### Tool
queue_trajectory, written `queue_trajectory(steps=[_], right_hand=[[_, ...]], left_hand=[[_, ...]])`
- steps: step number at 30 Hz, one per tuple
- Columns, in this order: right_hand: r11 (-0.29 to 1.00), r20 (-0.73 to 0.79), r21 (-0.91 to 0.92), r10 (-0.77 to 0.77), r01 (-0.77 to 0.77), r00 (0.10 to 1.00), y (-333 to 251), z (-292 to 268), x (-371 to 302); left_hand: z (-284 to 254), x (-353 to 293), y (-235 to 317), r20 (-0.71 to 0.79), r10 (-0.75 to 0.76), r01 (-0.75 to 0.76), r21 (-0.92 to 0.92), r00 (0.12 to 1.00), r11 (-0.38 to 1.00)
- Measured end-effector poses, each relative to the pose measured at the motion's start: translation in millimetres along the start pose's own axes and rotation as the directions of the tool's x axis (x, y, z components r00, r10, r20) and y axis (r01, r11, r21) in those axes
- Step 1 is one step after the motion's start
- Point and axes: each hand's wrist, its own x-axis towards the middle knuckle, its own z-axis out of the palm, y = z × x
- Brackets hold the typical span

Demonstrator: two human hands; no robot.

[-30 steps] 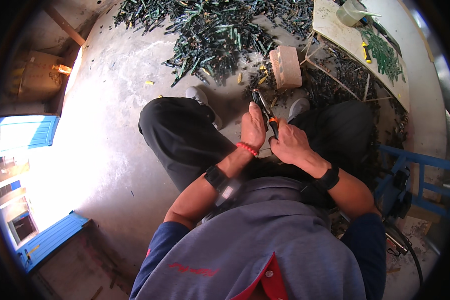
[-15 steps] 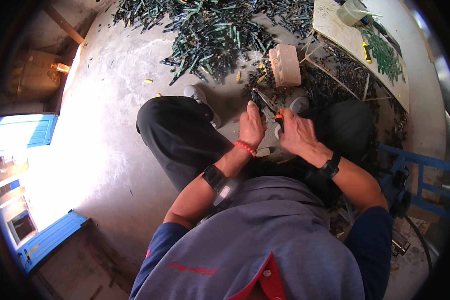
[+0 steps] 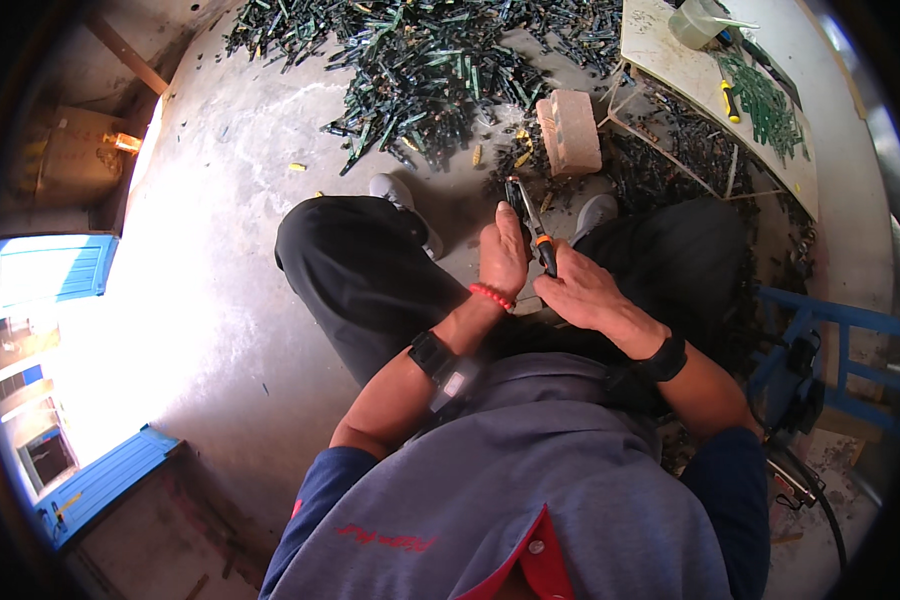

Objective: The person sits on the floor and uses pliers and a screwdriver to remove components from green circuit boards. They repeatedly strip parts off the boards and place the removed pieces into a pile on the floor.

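Around mid-frame, right hand (image 3: 582,288) wrapped round an orange-and-black tool (image 3: 542,238), left hand (image 3: 503,256) gripping a dark piece (image 3: 514,195) alongside.

Slim orange-and-black pliers (image 3: 544,243) show shiny metal; the far pinkish rectangular block (image 3: 572,134) looks rough, thin dark-green strips (image 3: 420,92) glossy.

Dark strips (image 3: 420,95) lie heaped on the floor (image 3: 255,140)
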Motion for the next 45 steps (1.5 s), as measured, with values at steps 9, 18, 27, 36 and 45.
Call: queue_trajectory(steps=[9,18,27,36,45], right_hand=[[1.000,0.021,-0.007,0.006,-0.005,1.000,0.0,-0.9,3.1],[0.888,0.104,0.458,-0.012,-0.038,0.994,9.5,4.0,6.6],[0.899,-0.326,-0.377,-0.353,0.222,0.877,51.4,3.4,31.3],[0.806,-0.296,-0.546,-0.440,0.227,0.848,61.6,-19.5,39.3],[0.407,0.438,0.856,-0.245,-0.319,0.865,55.8,-10.9,12.0]], left_hand=[[-1.7,3.5,-10.7,-0.053,0.067,-0.058,0.153,0.996,0.987],[-1.8,5.2,-14.3,-0.030,0.124,-0.118,0.142,0.992,0.983],[2.5,-11.2,5.2,0.009,-0.200,0.197,-0.219,0.980,0.955],[-3.7,-10.2,6.2,0.101,-0.339,0.353,-0.223,0.935,0.908],[-9.2,-6.1,19.9,0.296,-0.452,0.535,-0.338,0.841,0.774]])
